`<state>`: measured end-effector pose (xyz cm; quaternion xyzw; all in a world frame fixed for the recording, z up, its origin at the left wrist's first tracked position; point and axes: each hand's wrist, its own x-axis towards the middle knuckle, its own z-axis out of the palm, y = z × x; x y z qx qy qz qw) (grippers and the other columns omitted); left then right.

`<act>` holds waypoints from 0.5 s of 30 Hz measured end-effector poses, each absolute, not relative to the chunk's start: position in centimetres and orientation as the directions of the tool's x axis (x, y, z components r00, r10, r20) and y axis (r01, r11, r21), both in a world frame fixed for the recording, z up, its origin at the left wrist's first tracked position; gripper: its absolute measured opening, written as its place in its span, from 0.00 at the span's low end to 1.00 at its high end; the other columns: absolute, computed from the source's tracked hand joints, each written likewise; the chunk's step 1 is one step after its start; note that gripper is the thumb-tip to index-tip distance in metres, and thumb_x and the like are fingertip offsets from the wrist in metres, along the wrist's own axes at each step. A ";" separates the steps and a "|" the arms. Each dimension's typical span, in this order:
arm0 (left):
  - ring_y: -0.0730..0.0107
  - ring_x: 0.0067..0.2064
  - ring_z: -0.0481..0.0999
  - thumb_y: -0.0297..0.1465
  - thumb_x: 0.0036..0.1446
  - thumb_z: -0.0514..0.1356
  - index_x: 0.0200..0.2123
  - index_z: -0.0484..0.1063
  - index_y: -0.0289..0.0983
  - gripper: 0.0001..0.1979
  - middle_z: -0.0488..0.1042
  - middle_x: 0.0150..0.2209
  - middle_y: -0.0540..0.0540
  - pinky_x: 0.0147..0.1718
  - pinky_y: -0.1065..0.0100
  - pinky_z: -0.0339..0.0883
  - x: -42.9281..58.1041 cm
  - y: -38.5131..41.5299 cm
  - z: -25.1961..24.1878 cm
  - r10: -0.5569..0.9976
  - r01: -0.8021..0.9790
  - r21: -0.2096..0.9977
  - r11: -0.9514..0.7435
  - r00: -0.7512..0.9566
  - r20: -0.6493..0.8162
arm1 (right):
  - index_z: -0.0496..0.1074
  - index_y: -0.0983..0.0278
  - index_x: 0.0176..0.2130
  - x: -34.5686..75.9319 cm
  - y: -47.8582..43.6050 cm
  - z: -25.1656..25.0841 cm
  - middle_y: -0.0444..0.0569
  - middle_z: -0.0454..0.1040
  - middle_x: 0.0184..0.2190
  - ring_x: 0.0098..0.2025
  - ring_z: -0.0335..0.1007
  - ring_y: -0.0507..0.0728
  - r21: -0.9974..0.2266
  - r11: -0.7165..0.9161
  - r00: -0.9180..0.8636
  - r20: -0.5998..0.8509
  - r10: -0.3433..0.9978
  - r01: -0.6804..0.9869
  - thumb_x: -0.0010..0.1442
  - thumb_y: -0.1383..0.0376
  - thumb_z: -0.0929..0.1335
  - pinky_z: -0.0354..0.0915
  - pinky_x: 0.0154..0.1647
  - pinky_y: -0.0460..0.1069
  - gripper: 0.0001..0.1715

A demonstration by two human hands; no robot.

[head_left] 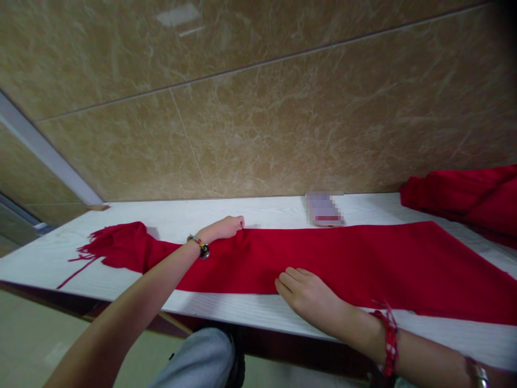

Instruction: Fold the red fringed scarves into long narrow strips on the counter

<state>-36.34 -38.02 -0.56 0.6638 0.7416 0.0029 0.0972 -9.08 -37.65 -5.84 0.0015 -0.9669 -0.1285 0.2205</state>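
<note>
A long red scarf (343, 258) lies lengthwise along the white table, spread flat in the middle and on the right. Its left end is bunched up, with loose fringe trailing over the tabletop. My left hand (226, 228) pinches the scarf's far edge, left of the middle. Closer to me, my right hand (302, 291) is closed at the near edge, its fingers curled on the fabric; the fingertips are partly hidden.
The white table (226, 210) runs along a brown marbled tile wall (283, 124). Against the wall lies a flat phone-like object (324, 209), partly blurred out. More red cloth (468, 199) is heaped at the far right. My knee (197, 358) is below the front edge.
</note>
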 end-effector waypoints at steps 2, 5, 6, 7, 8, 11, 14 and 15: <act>0.70 0.31 0.69 0.25 0.54 0.46 0.36 0.66 0.35 0.11 0.72 0.31 0.45 0.31 0.71 0.59 -36.6 -37.6 -1.3 0.989 0.983 0.157 0.096 -0.077 -0.127 | 0.67 0.66 0.31 -9.0 -37.7 -5.7 0.48 0.69 0.27 0.29 0.62 0.55 0.246 0.968 -0.906 0.419 -0.057 0.053 0.54 0.77 0.63 0.58 0.27 0.49 0.07; 0.69 0.35 0.69 0.26 0.57 0.43 0.39 0.64 0.35 0.12 0.72 0.35 0.44 0.35 0.70 0.60 -36.9 -37.5 -2.0 0.995 0.979 0.197 0.057 -0.039 -0.091 | 0.68 0.66 0.31 -9.0 -37.7 -5.6 0.47 0.69 0.27 0.29 0.63 0.55 0.241 0.969 -0.913 0.405 -0.051 0.053 0.54 0.77 0.64 0.59 0.28 0.49 0.07; 0.69 0.37 0.69 0.27 0.58 0.42 0.40 0.64 0.35 0.13 0.72 0.37 0.44 0.36 0.70 0.60 -37.0 -37.6 -2.0 0.996 0.977 0.211 0.042 -0.025 -0.082 | 0.68 0.67 0.32 -8.9 -37.7 -5.6 0.47 0.70 0.28 0.30 0.63 0.55 0.239 0.970 -0.916 0.398 -0.050 0.051 0.53 0.77 0.64 0.59 0.28 0.49 0.07; 0.70 0.37 0.69 0.29 0.59 0.42 0.41 0.63 0.35 0.13 0.72 0.38 0.44 0.37 0.70 0.60 -37.1 -37.7 -2.0 0.997 0.973 0.228 0.026 -0.008 -0.080 | 0.68 0.67 0.32 -8.9 -37.7 -5.6 0.47 0.70 0.29 0.30 0.63 0.55 0.239 0.970 -0.918 0.393 -0.051 0.048 0.53 0.76 0.64 0.59 0.28 0.49 0.07; 0.70 0.38 0.69 0.31 0.59 0.43 0.42 0.63 0.36 0.13 0.72 0.38 0.45 0.38 0.71 0.60 -37.2 -37.8 -2.0 0.996 0.969 0.248 0.007 0.014 -0.083 | 0.68 0.67 0.32 -8.9 -37.7 -5.5 0.48 0.70 0.29 0.30 0.63 0.55 0.240 0.970 -0.920 0.388 -0.052 0.046 0.53 0.76 0.64 0.59 0.28 0.49 0.07; 0.71 0.38 0.70 0.35 0.56 0.50 0.42 0.64 0.36 0.12 0.72 0.38 0.47 0.37 0.72 0.61 -37.7 -37.9 -2.0 0.992 0.958 0.284 -0.040 0.073 -0.107 | 0.69 0.67 0.33 -9.0 -37.6 -5.6 0.48 0.71 0.30 0.31 0.64 0.55 0.248 0.968 -0.920 0.387 -0.056 0.045 0.53 0.77 0.64 0.60 0.28 0.49 0.08; 0.70 0.35 0.71 0.32 0.53 0.52 0.40 0.67 0.35 0.12 0.73 0.34 0.47 0.36 0.72 0.62 -38.4 -37.6 -2.1 0.991 0.967 0.253 -0.025 0.058 -0.122 | 0.69 0.67 0.34 -8.9 -37.6 -5.6 0.49 0.71 0.31 0.31 0.64 0.56 0.249 0.967 -0.917 0.394 -0.057 0.047 0.53 0.77 0.64 0.60 0.28 0.49 0.09; 0.70 0.34 0.71 0.31 0.54 0.52 0.40 0.67 0.34 0.12 0.73 0.33 0.47 0.35 0.71 0.62 -38.5 -37.5 -2.1 0.991 0.972 0.236 -0.010 0.041 -0.126 | 0.69 0.67 0.34 -8.9 -37.6 -5.5 0.49 0.71 0.31 0.31 0.64 0.56 0.247 0.968 -0.917 0.394 -0.057 0.047 0.53 0.77 0.64 0.61 0.29 0.49 0.09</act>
